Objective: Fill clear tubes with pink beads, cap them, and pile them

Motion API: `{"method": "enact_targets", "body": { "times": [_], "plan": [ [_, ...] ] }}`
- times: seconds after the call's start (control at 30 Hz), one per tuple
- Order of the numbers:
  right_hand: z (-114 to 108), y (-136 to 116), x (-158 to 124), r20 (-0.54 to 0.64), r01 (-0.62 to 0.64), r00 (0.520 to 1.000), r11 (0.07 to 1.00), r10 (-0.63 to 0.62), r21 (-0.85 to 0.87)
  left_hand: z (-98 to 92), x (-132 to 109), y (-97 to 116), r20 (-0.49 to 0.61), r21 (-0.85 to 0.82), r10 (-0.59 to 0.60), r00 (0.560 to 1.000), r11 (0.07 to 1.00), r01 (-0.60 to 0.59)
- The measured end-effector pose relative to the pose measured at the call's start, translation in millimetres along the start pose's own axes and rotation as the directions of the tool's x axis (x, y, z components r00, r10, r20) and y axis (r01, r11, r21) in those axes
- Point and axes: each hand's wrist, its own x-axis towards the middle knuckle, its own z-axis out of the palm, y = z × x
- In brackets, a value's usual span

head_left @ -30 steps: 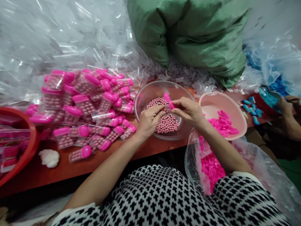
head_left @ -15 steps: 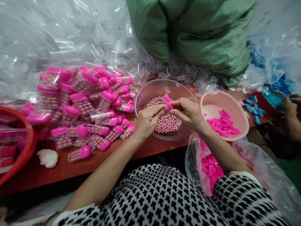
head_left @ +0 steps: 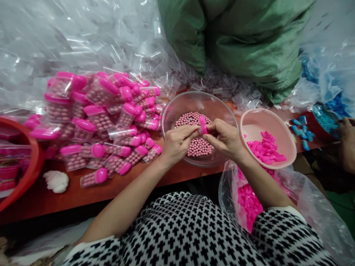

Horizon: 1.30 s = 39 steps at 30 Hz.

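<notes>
Above a clear plastic bowl (head_left: 165, 136) of pink beads (head_left: 199, 147), my two hands meet around a small pink cap (head_left: 203, 125). My right hand (head_left: 227, 138) pinches the cap between thumb and fingers from the right. From the left, my left hand (head_left: 177, 144) is closed on what looks like a small clear plastic box at the cap's side; my fingers hide most of it. To the left lies a heap of clear boxes filled with beads and closed with pink caps (head_left: 94, 109).
A pale pink basin (head_left: 248, 122) of loose pink caps stands at the right, above an open plastic bag (head_left: 299, 184) with more. Behind are piled clear boxes (head_left: 111, 40) and a green sack (head_left: 249, 44). At left are a red tub (head_left: 36, 162) and white wad (head_left: 56, 181). Another person's hand (head_left: 348, 142) shows far right.
The view has shifted slightly, moving the scene a little to the right. The pink cap stays between my hands, now more upright, with my right fingers closer around it.
</notes>
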Motion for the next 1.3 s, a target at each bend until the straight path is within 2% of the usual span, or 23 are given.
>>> {"method": "enact_targets", "body": {
  "times": [0.17, 0.27, 0.33, 0.43, 0.53, 0.63, 0.73, 0.9, 1.0, 1.03, 1.1, 1.2, 1.3],
  "plan": [
    [2.5, 7.3, -0.5, 0.003, 0.099, 0.995, 0.993, -0.099, -0.069, 3.3, 0.0, 0.4, 0.005, 0.149, 0.177, 0.984, 0.973, -0.176],
    [3.3, 13.2, 2.5, 0.058, 0.061, 0.996, 0.997, -0.063, 0.044, 1.8, 0.1, -2.2, 0.029, 0.232, 0.210, 0.977, 0.949, -0.211],
    [2.8, 12.0, 1.7, 0.067, 0.019, 0.997, 0.996, -0.025, 0.087, 0.5, -0.5, -3.7, 0.042, 0.211, 0.228, 0.973, 0.950, -0.232],
    [2.4, 4.8, -3.2, 0.032, 0.030, 0.999, 0.999, -0.028, -0.040, 0.1, -2.0, -4.5, 0.039, 0.153, 0.233, 0.972, 0.960, -0.236],
    [4.0, 2.8, -5.9, 0.054, 0.092, 0.995, 0.983, -0.084, -0.159, 0.3, -3.4, -4.4, 0.063, 0.157, 0.218, 0.974, 0.962, -0.226],
    [4.5, 12.3, -1.2, 0.138, 0.130, 0.984, 0.986, -0.115, -0.107, -1.8, -3.3, -4.6, 0.087, 0.177, 0.166, 0.982, 0.968, -0.179],
    [-1.1, 22.6, 11.7, 0.258, 0.124, 0.959, 0.992, -0.113, -0.026, -6.0, 0.3, -4.5, 0.105, 0.145, 0.059, 0.993, 0.987, -0.074],
    [-23.0, 13.4, 45.8, 0.421, 0.195, 0.900, 0.968, -0.114, -0.155, -9.3, 9.5, -4.3, 0.200, -0.030, -0.094, 0.975, 0.994, 0.102],
    [-32.1, 7.1, 58.8, 0.500, 0.281, 0.848, 0.949, -0.176, -0.143, -9.6, 10.9, -6.8, 0.204, -0.155, -0.216, 0.955, 0.956, 0.250],
    [-32.8, 7.9, 59.4, 0.489, 0.301, 0.850, 0.942, -0.195, -0.148, -9.9, 10.8, -8.0, 0.180, -0.192, -0.258, 0.949, 0.937, 0.291],
    [-29.5, 13.2, 54.2, 0.385, 0.303, 0.898, 0.934, -0.213, -0.189, -10.7, 10.4, -9.9, 0.118, -0.271, -0.333, 0.936, 0.896, 0.353],
    [-13.4, 20.5, 35.7, 0.176, 0.216, 0.969, 0.946, -0.176, -0.244, -10.6, 10.3, -10.6, 0.057, -0.371, -0.395, 0.917, 0.844, 0.387],
    [10.4, 16.9, 16.8, 0.100, 0.118, 0.990, 0.958, -0.095, -0.263, -7.2, 10.4, -9.7, 0.053, -0.416, -0.434, 0.899, 0.809, 0.415]
  ]
}}
